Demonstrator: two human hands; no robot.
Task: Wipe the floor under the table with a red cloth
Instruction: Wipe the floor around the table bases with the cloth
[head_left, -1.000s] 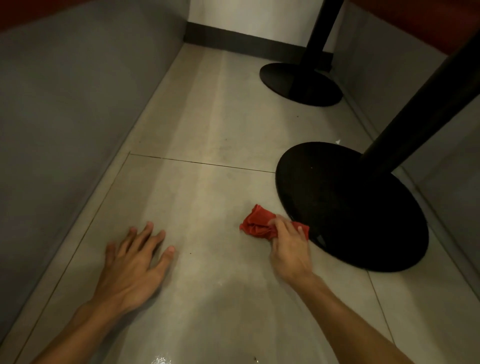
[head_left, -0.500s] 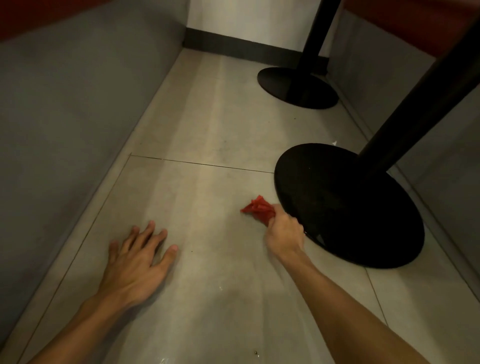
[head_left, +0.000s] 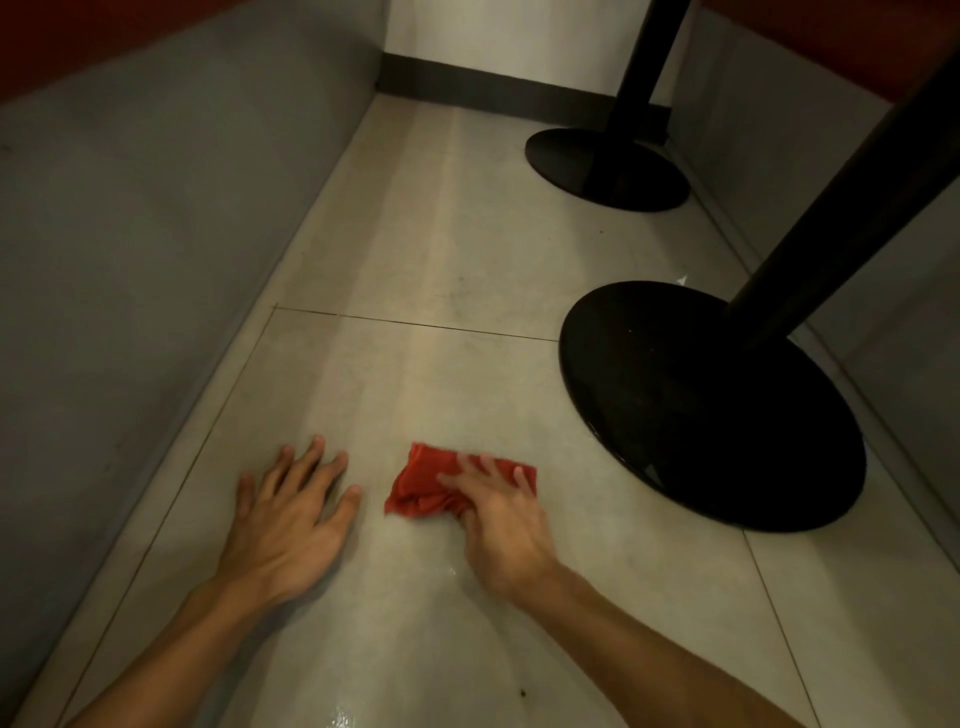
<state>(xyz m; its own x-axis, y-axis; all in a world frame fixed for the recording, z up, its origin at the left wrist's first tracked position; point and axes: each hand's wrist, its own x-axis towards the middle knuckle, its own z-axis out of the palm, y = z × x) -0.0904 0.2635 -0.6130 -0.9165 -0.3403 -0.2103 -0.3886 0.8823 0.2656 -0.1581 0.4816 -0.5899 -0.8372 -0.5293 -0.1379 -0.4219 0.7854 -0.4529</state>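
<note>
Head view. Showed a red cloth (head_left: 421, 488) bunched on the pale tiled floor (head_left: 441, 260), near the lower middle of the frame, well left of the near black round table base (head_left: 701, 405) and not touching it. Showed the right hand (head_left: 506, 535) on top of the cloth, pressing it to the tile: grip grasping the cloth, fingers (head_left: 485, 462) spread fairly straight across its upper side, thumb drawn in against the gathered near edge. Showed the left hand (head_left: 291, 525) just beside the cloth but apart from it, palm down on the floor, grip released, fingers splayed and straight. Showed a dark slanted post (head_left: 831, 208) rising from the near base, and a second black base (head_left: 608, 169) with its own post farther back by the wall. Showed a grey panel (head_left: 130, 260) along the left side and a wet sheen (head_left: 363, 649) on the tile between the forearms.
</note>
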